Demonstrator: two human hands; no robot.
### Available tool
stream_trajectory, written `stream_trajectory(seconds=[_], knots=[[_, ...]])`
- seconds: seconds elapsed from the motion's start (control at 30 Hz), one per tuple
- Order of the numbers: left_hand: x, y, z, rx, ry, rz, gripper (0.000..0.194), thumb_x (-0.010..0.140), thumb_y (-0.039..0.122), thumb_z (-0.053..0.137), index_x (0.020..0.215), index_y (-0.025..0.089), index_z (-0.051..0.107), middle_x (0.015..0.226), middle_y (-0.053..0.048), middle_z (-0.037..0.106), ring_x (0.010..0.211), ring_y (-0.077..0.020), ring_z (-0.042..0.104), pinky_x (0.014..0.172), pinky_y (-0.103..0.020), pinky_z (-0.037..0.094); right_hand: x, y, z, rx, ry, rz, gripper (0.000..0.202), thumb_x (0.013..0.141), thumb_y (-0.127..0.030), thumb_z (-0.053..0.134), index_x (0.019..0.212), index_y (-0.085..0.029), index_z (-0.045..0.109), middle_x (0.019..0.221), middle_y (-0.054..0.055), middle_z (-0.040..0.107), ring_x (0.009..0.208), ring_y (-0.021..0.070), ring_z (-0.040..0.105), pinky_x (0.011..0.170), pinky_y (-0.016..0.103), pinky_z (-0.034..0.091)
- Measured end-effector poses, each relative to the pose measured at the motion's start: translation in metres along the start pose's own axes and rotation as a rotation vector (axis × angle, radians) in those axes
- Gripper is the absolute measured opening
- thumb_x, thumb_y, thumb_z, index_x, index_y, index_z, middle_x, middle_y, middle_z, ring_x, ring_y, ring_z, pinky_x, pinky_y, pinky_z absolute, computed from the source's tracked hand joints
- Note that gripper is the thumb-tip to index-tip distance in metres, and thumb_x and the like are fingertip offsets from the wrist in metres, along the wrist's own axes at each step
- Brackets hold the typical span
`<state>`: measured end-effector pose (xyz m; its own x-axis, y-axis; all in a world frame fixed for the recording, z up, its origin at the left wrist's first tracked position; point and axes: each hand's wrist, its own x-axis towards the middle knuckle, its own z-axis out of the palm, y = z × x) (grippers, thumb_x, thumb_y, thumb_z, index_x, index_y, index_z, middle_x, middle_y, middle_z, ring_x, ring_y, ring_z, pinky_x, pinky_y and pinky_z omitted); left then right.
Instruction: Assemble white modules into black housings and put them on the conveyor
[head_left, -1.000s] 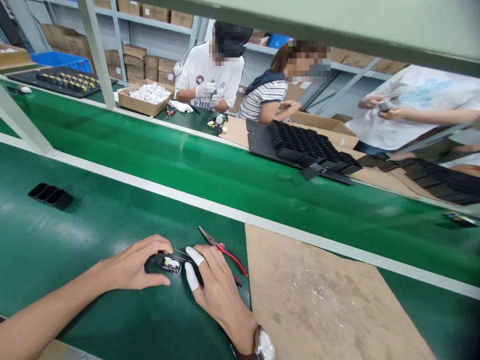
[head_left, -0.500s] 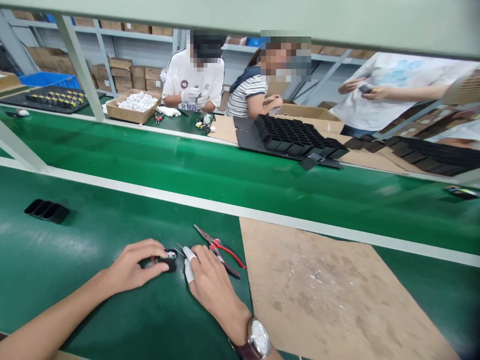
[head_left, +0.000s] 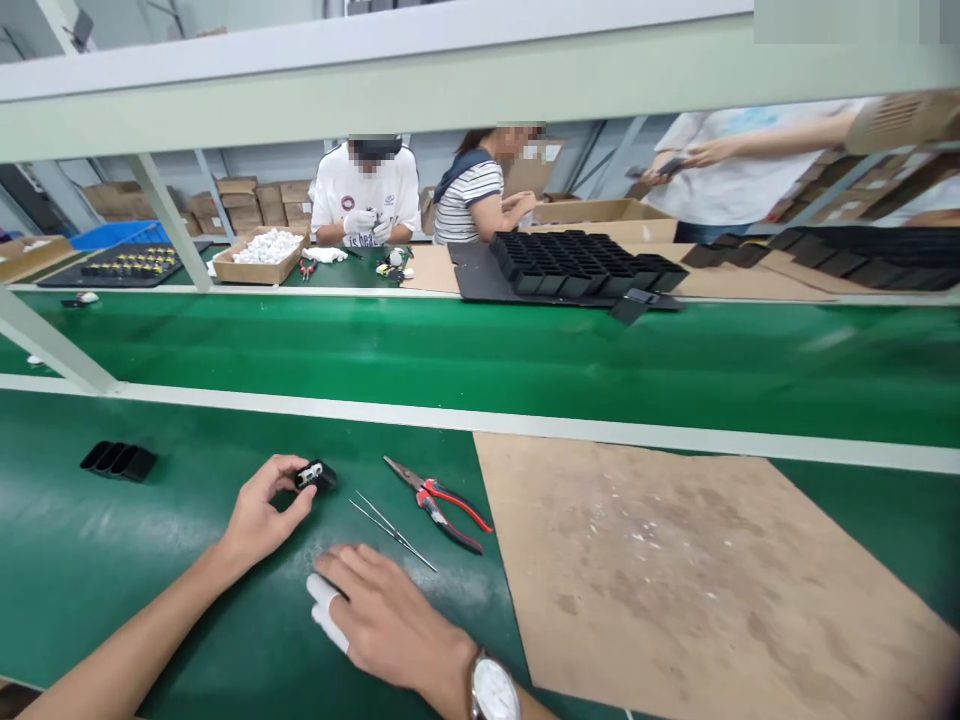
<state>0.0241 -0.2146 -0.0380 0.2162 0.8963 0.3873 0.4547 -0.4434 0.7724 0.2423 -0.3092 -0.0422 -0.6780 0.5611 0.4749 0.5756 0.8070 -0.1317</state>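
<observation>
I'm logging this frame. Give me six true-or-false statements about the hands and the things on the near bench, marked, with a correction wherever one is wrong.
1. The left hand holds a small black housing. True.
2. The right hand holds the tweezers. False: the tweezers lie on the green surface, beyond that hand.
3. White covers are worn on digits of the right hand. True.
4. The pliers lie on the brown board. False: they lie on the green surface, left of the board.
5. The wristwatch is on the left wrist. False: it is on the right.
6. A black piece with several openings lies left of the left hand. True.
</observation>
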Motion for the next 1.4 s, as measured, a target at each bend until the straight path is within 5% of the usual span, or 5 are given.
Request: stream_trajectory(seconds=[0.17,0.37,0.5,0.97,1.4], knots=[[0.046,0.002,0.007,0.227,-0.136,0.075,0.032,0.091,0.035,0.069,0.120,0.023,0.068,0.113,-0.006,0.076,0.086,-0.0190,0.075,0.083,-0.033,0.065,-0.001,-0.001,0.003,-0.015,-0.074,-0.011,0.037,0.109,-0.045,0.052,0.123,-0.015,0.069,0.141,0.007,0.067,0.135,0.0244,0.052,0.110,0.036,0.045],[0.164,-0.032,-0.004,0.378,0.083,-0.078,0.037,0.085,0.034,0.071,0.116,0.015,0.064,0.105,-0.012,0.074,0.082,-0.0238,0.074,0.085,-0.041,0.063,-0.005,0.002,0.003,-0.001,-0.075,-0.013,0.037,0.110,-0.044,0.049,0.122,-0.015,0.069,0.145,0.008,0.065,0.138,0.0232,0.052,0.111,0.036,0.046],[0.192,-0.046,-0.001,0.416,0.157,-0.143,0.039,0.081,0.031,0.077,0.113,0.014,0.063,0.092,-0.009,0.071,0.081,-0.0257,0.072,0.085,-0.044,0.062,-0.004,0.003,0.002,0.015,-0.068,-0.023,0.035,0.109,-0.043,0.053,0.118,-0.014,0.070,0.143,0.009,0.066,0.135,0.0237,0.053,0.109,0.035,0.047],[0.040,0.007,-0.005,0.205,-0.171,0.185,0.033,0.103,0.022,0.041,0.085,0.020,0.068,0.092,-0.006,0.070,0.078,-0.0169,0.067,0.072,-0.028,0.054,-0.001,0.003,0.003,-0.020,-0.061,-0.048,0.023,0.106,-0.033,0.057,0.099,-0.017,0.072,0.132,0.010,0.068,0.123,0.0243,0.056,0.097,0.037,0.049],[0.006,-0.004,-0.008,0.264,-0.159,0.257,0.019,0.107,0.026,0.052,0.114,0.022,0.069,0.070,0.003,0.066,0.058,-0.0129,0.062,0.059,-0.023,0.049,-0.008,0.050,-0.015,-0.332,-0.043,0.412,0.025,0.085,0.004,0.058,0.096,-0.017,0.064,0.104,0.011,0.065,0.097,0.0278,0.063,0.084,0.040,0.057]])
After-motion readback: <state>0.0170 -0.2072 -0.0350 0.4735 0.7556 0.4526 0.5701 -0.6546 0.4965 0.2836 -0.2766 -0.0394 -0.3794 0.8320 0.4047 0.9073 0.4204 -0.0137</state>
